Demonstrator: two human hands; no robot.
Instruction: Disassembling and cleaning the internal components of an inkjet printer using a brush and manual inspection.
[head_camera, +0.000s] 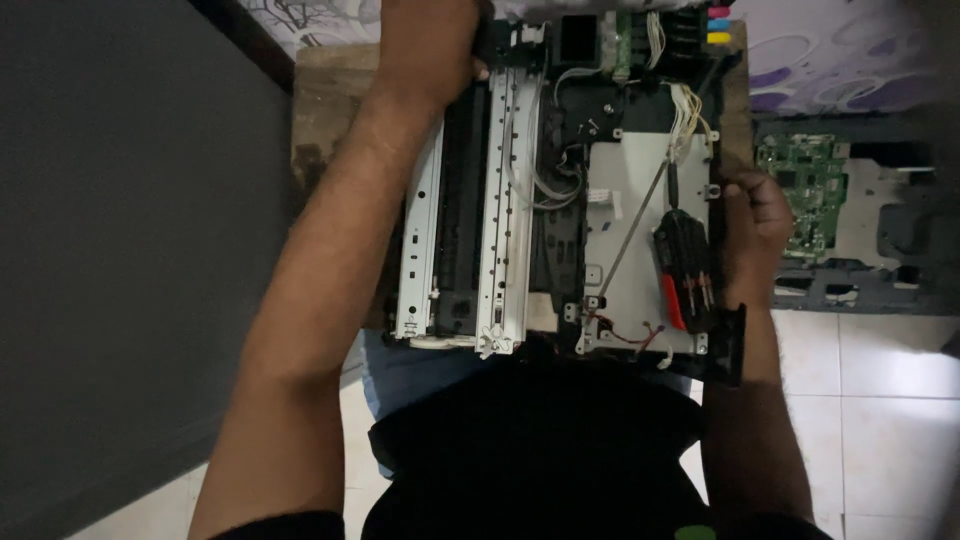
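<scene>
- Opened printer chassis (560, 200) sits on a small wooden bench (325, 100), just in front of the person's torso, covers off.
- Left half: two white metal rails (500, 200) run front to back with a black channel between them.
- Right half: grey metal plate (635, 200) with loose wire bundles above it.
- Left hand (430, 40) clamped on the chassis' far left corner, fingers mostly hidden.
- Right hand (755, 225) closed on the chassis' right edge.
- Black-and-red screwdriver (682, 265) lies on the grey plate, just beside the right hand, untouched.
- Green circuit board (805, 190) on dark plastic part, right of bench, apart.
- Ink cartridges (718, 25) at far right corner.
</scene>
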